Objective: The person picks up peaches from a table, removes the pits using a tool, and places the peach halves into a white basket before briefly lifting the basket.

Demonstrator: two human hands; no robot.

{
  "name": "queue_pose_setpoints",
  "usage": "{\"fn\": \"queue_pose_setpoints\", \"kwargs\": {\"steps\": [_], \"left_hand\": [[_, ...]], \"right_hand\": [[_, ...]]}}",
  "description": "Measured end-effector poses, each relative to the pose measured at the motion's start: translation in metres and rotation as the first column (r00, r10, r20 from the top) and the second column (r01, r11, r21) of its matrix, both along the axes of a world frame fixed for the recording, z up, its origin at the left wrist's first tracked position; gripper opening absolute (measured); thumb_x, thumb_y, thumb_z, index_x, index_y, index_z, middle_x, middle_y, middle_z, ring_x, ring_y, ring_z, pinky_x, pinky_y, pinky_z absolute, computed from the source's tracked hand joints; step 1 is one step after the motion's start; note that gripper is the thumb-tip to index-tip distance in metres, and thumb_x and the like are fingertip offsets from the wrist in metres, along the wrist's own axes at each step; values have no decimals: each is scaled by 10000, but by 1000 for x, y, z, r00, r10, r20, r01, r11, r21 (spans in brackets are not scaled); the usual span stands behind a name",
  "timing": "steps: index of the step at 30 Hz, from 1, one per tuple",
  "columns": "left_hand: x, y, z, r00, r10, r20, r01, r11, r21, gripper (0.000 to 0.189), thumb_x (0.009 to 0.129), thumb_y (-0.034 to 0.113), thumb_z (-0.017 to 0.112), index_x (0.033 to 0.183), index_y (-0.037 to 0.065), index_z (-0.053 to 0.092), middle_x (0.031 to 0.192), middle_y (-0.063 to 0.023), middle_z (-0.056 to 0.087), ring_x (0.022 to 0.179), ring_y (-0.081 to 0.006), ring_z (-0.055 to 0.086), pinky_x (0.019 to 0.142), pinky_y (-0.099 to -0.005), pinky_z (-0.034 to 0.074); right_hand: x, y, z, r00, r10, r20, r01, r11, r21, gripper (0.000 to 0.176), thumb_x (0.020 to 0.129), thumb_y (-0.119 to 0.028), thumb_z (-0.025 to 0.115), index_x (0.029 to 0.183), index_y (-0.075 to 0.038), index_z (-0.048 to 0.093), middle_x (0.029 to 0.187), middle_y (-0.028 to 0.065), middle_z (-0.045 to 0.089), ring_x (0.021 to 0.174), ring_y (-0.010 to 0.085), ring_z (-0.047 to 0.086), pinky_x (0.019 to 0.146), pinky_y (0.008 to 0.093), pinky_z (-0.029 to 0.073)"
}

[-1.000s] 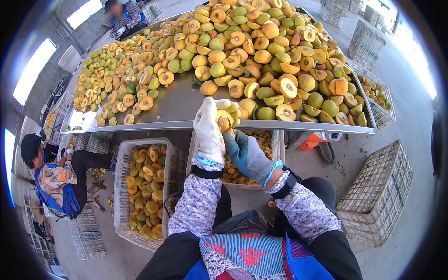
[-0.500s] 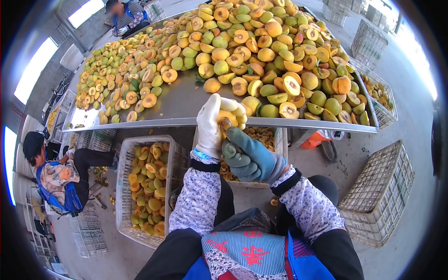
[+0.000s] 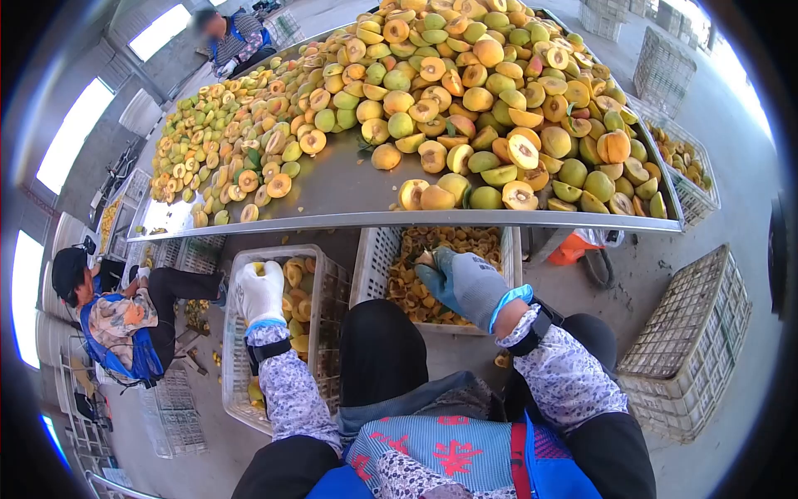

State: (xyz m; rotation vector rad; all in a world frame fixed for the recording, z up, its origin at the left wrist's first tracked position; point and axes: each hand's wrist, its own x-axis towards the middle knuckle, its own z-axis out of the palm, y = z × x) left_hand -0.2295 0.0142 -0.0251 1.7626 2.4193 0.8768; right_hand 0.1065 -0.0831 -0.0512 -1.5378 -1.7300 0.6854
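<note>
My left hand point(image 3: 261, 293), in a white glove, is over the left crate point(image 3: 235, 366) of yellow fruit halves. Its fingers curl around a peach half point(image 3: 260, 269), of which only a yellow-green edge shows. In a blue-grey glove, my right hand point(image 3: 465, 287) is closed above the middle crate point(image 3: 366, 270), which holds brownish-yellow scraps point(image 3: 445, 312). A small pale brown thing point(image 3: 426, 259) sticks out between its thumb and fingers; most of it is hidden. Beyond both hands, a heap of halved peaches point(image 3: 465, 100), many with pits showing, covers much of the metal table point(image 3: 332, 179).
The table's raised metal edge point(image 3: 399, 219) runs just beyond my hands. At the right stands a stack of white crates point(image 3: 686, 345); an orange bag point(image 3: 567, 249) lies under the table. One person point(image 3: 125, 320) sits at the left, another point(image 3: 237, 41) at the table's far end.
My hands were together over the table edge at the fruit. They have parted: the left moved down and left to the left crate, the right down over the middle crate.
</note>
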Motion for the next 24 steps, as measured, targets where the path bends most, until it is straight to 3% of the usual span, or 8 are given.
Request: {"fn": "queue_pose_setpoints", "kwargs": {"steps": [2, 4, 9, 11, 14, 17, 21, 24], "left_hand": [[14, -4, 12, 998, -53, 16, 51, 993, 107, 432, 929, 365, 661, 1101, -29, 707, 1043, -175, 742, 963, -283, 706, 896, -379, 522], [69, 4, 19, 884, -418, 209, 342, 884, 320, 400, 914, 312, 704, 1137, -20, 707, 1077, -172, 738, 988, -265, 700, 911, -353, 523], [193, 37, 27, 772, -632, -68, 635, 771, 46, 488, 871, 391, 683, 1239, 70, 674, 1144, -169, 724, 1094, -333, 679, 986, -411, 502], [214, 57, 13, 734, -679, -12, 671, 729, -136, 439, 864, 362, 695, 1214, 97, 691, 1089, -149, 740, 1050, -302, 693, 968, -385, 509], [215, 65, 16, 677, -686, 267, 730, 673, -121, 415, 839, 328, 726, 1194, 114, 708, 1041, -134, 748, 980, -258, 707, 922, -359, 524], [206, 54, 22, 266, -665, 697, 731, 611, 304, 304, 912, 246, 706, 1098, 7, 732, 977, -80, 734, 910, -134, 683, 819, -266, 533], [216, 10, 40, 130, -643, 755, 636, 638, 433, 352, 1020, 301, 578, 1118, -11, 708, 1030, -59, 688, 922, -86, 630, 796, -241, 511], [237, -7, 24, -256, -490, 833, 438, 710, 552, 470, 1057, 421, 476, 1177, 3, 653, 1130, -130, 678, 998, -221, 662, 861, -347, 544]], "right_hand": [[-5, 3, 0, 1000, 10, 8, -10, 1000, -6, 260, 964, -288, 623, 957, -41, 704, 846, 242, 701, 815, 426, 686, 737, 506, 536], [-7, 2, 8, 999, 12, 34, -10, 997, -72, 274, 968, -302, 615, 981, -39, 690, 857, 242, 702, 822, 427, 687, 740, 510, 535], [2, 3, 3, 998, 13, 58, -10, 998, -62, 298, 982, -321, 594, 1010, -32, 662, 848, 260, 689, 823, 441, 678, 731, 531, 524], [6, 4, 7, 997, -7, 77, 12, 998, -63, 305, 988, -321, 585, 1000, -25, 659, 837, 268, 682, 822, 448, 674, 728, 536, 522], [12, 8, 12, 997, -76, -33, 76, 997, -2, 325, 998, -325, 580, 1006, -9, 655, 837, 282, 675, 825, 458, 668, 713, 517, 520], [14, 15, 21, 943, -112, -312, 141, 987, 74, 313, 1007, -299, 584, 1028, 8, 643, 841, 286, 671, 820, 444, 677, 687, 465, 514], [-4, 26, 17, 778, -49, -627, 159, 980, 121, 290, 1019, -248, 582, 1039, 37, 629, 860, 270, 687, 810, 405, 694, 667, 406, 503], [-15, 23, 19, 751, -70, -657, 176, 980, 96, 317, 1041, -273, 544, 1035, 33, 626, 739, 114, 642, 678, 135, 578, 622, 340, 480]]}}
